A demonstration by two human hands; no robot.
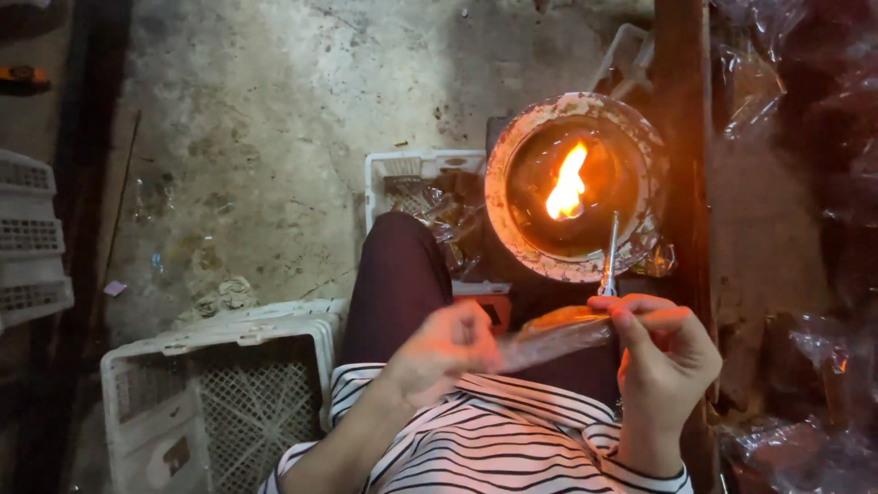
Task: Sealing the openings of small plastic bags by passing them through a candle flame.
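My left hand [448, 349] pinches one end of a small clear plastic packet [549, 337] held over my lap. My right hand [660, 352] grips the packet's other end, together with a thin metal blade [610, 256] that points up toward the flame. A round rusty bowl [512, 137] stands just beyond my knees, with an open flame [567, 187] burning in its middle. The blade's tip reaches over the bowl's near rim. What fills the packet is blurred.
A white plastic crate [219, 384] lies on the concrete floor at my left. Another white crate [421, 187] with clear wrappers stands behind my knee. Stacked crates [27, 238] sit at the far left. Clear plastic bags [796, 101] pile up on the right beside a dark post [684, 82].
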